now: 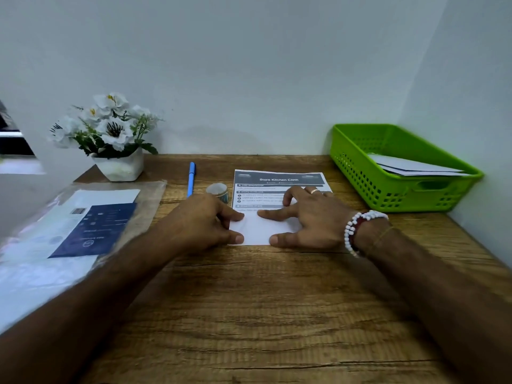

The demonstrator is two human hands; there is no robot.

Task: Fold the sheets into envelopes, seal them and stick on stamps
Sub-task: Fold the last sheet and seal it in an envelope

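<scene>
1. the white printed paper sheet lies mid-table on the brown wooden table, long axis running near to far, with its near end folded up as a blank flap.
2. the flap sits between the hands, both equally close: the left hand presses forefinger and thumb on its left edge, and the right hand lies spread flat on its right side.
3. the heading reads "store kitchen cloth"; the smaller print is too blurred to read.

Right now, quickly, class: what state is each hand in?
Left hand: thumb and forefinger on left edge of the folded white paper sheet; pinching or pressing cannot be told.
Right hand: open, fingers spread, pressing that sheet flat.
</scene>
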